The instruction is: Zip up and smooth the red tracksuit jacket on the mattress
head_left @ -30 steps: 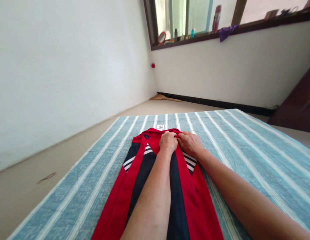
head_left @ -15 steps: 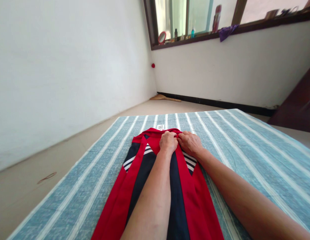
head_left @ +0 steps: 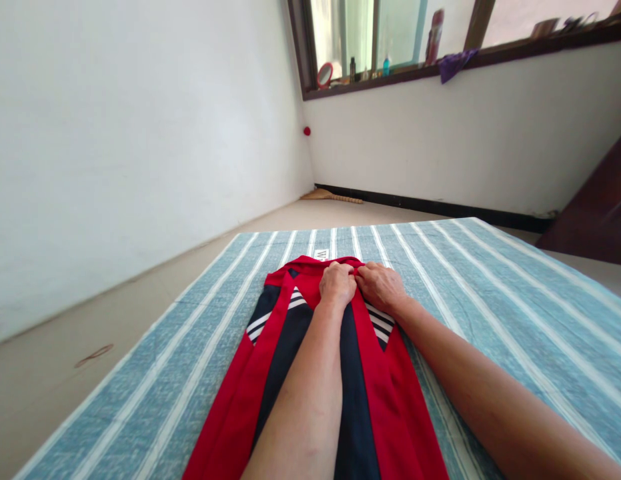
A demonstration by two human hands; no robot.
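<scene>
A red and navy jacket with white-striped patches lies lengthwise on a blue cloth with white stripes. Its red collar end points away from me. My left hand is closed on the red fabric near the middle of that end. Right beside it, my right hand pinches the same red edge, its fingertips almost meeting those of the left. The fingertips and the bit of fabric between them are partly hidden. My left forearm covers part of the jacket's navy middle.
A white wall stands to the left. Behind, a window sill holds a round mirror, a flask, small bottles and a purple cloth. A broom lies in the floor corner. Dark red furniture stands at the right.
</scene>
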